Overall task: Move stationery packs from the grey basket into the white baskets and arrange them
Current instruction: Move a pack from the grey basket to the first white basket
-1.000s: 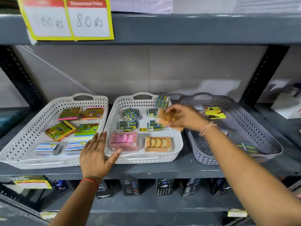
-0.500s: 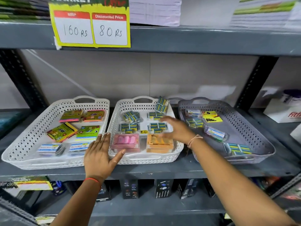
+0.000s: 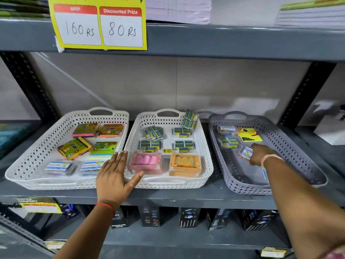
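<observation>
Three baskets stand side by side on a grey shelf. The left white basket (image 3: 28, 165) holds several colourful note packs and two clear clip packs. The middle white basket (image 3: 205, 165) holds blue-yellow packs, a pink box (image 3: 146, 162) and an orange box (image 3: 184, 163). The grey basket (image 3: 291, 146) on the right holds a yellow pack (image 3: 249, 134), a blue-yellow pack (image 3: 228, 142) and a clear clip pack (image 3: 226, 129). My right hand (image 3: 261, 154) is inside the grey basket, fingers closing on a small clear pack (image 3: 246, 153). My left hand (image 3: 115, 174) lies flat and open where the two white baskets meet.
A yellow price sign (image 3: 99, 25) hangs on the shelf above, with paper stacks over it. Black boxes (image 3: 150, 215) line the lower shelf. Black uprights (image 3: 306, 92) frame the bay. One blue-yellow pack (image 3: 189, 119) leans on the middle basket's back right rim.
My right hand set the orange box down in the middle white basket, then moved right into the grey basket onto a small clear pack. The left hand stayed put.
</observation>
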Demonstrator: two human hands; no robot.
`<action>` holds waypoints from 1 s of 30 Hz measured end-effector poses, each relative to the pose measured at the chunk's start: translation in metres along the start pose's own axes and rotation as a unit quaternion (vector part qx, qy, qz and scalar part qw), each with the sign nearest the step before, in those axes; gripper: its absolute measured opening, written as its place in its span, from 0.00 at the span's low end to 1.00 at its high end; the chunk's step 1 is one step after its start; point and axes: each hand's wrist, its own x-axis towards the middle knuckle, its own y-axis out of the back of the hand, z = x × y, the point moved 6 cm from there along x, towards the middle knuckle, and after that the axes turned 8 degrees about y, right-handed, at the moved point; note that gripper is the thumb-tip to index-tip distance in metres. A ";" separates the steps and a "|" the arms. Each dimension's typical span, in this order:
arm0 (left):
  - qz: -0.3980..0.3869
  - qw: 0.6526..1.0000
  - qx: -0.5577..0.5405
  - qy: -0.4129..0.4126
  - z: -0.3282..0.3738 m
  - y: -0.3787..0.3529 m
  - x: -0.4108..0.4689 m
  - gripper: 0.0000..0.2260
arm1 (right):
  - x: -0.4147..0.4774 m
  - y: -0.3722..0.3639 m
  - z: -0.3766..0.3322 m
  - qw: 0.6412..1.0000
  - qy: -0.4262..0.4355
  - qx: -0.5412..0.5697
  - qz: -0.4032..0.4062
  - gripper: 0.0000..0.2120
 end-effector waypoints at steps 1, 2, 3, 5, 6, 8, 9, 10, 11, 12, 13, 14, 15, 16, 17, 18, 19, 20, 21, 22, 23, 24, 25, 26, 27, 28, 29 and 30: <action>0.001 1.000 0.001 -0.001 0.000 0.000 0.000 0.49 | -0.001 0.005 0.000 1.000 -0.006 0.012 0.021 0.21; 0.005 1.000 0.001 -0.001 0.000 0.000 0.000 0.49 | -0.002 0.011 -0.001 0.998 -0.013 0.035 0.045 0.21; 0.008 1.000 0.001 -0.001 0.000 0.001 0.000 0.49 | -0.005 0.019 -0.004 0.995 -0.016 0.063 0.072 0.21; 0.012 1.000 0.000 0.000 0.000 0.003 0.000 0.51 | -0.012 0.037 -0.016 0.984 -0.008 0.121 0.128 0.20; 0.012 1.000 -0.002 -0.002 0.000 0.004 -0.001 0.51 | -0.015 0.046 -0.027 0.978 0.006 0.140 0.157 0.19; 0.013 1.000 -0.013 -0.010 0.000 0.008 -0.001 0.51 | -0.023 0.065 -0.056 0.966 0.051 0.150 0.203 0.17; 0.014 1.000 -0.020 -0.015 -0.002 0.011 -0.001 0.51 | -0.027 0.072 -0.074 0.961 0.078 0.150 0.218 0.17; 0.017 0.999 -0.024 -0.016 -0.007 0.016 -0.001 0.50 | -0.030 0.077 -0.095 0.956 0.106 0.153 0.225 0.18; 0.023 0.999 -0.025 -0.016 -0.015 0.022 -0.001 0.49 | -0.033 0.080 -0.117 0.951 0.134 0.160 0.229 0.18; 0.030 0.999 -0.028 -0.012 -0.024 0.028 0.000 0.48 | -0.037 0.082 -0.136 0.945 0.161 0.165 0.231 0.18; 0.045 0.998 -0.033 0.001 -0.040 0.038 0.001 0.47 | -0.041 0.083 -0.161 0.938 0.194 0.169 0.231 0.19; 0.060 0.997 -0.042 0.020 -0.057 0.047 0.002 0.47 | -0.045 0.081 -0.181 0.933 0.221 0.173 0.227 0.19; 0.079 0.994 -0.052 0.046 -0.081 0.058 0.003 0.47 | -0.049 0.077 -0.205 0.927 0.248 0.177 0.217 0.19; 0.096 0.991 -0.062 0.072 -0.104 0.067 0.004 0.48 | -0.052 0.073 -0.225 0.924 0.265 0.182 0.207 0.19; 0.109 0.987 -0.070 0.099 -0.126 0.076 0.005 0.49 | -0.054 0.068 -0.245 0.922 0.277 0.187 0.197 0.18; 0.120 0.982 -0.073 0.127 -0.150 0.083 0.005 0.50 | -0.056 0.062 -0.267 0.920 0.289 0.194 0.182 0.19; 0.124 0.978 -0.075 0.152 -0.169 0.088 0.005 0.49 | -0.058 0.056 -0.287 0.916 0.303 0.201 0.167 0.20; 0.125 0.974 -0.079 0.174 -0.189 0.093 0.005 0.47 | -0.060 0.050 -0.311 0.912 0.323 0.204 0.152 0.21; 0.118 0.971 -0.085 0.188 -0.204 0.094 0.004 0.46 | -0.062 0.045 -0.333 0.906 0.342 0.205 0.140 0.22; 0.107 0.971 -0.093 0.195 -0.216 0.094 0.005 0.45 | -0.065 0.040 -0.352 0.901 0.359 0.207 0.128 0.24; 0.093 0.970 -0.103 0.201 -0.227 0.093 0.004 0.44 | -0.067 0.036 -0.374 0.894 0.376 0.214 0.115 0.26; 0.078 0.969 -0.113 0.205 -0.235 0.091 0.005 0.42 | -0.070 0.032 -0.393 0.887 0.390 0.224 0.103 0.29; 0.059 0.968 -0.120 0.210 -0.244 0.088 0.006 0.41 | -0.074 0.027 -0.414 0.880 0.405 0.231 0.090 0.31; 0.040 0.968 -0.126 0.215 -0.250 0.084 0.008 0.40 | -0.078 0.023 -0.432 0.874 0.417 0.235 0.079 0.32; 0.025 0.966 -0.129 0.222 -0.254 0.081 0.009 0.40 | -0.082 0.018 -0.450 0.868 0.431 0.239 0.069 0.32; 0.018 0.964 -0.135 0.229 -0.258 0.077 0.009 0.39 | -0.086 0.011 -0.468 0.861 0.443 0.242 0.056 0.32; 0.020 0.962 -0.142 0.233 -0.261 0.075 0.009 0.39 | -0.091 0.004 -0.484 0.855 0.455 0.245 0.044 0.33; 0.027 0.960 -0.152 0.235 -0.264 0.073 0.008 0.39 | -0.094 -0.004 -0.500 0.850 0.466 0.243 0.030 0.34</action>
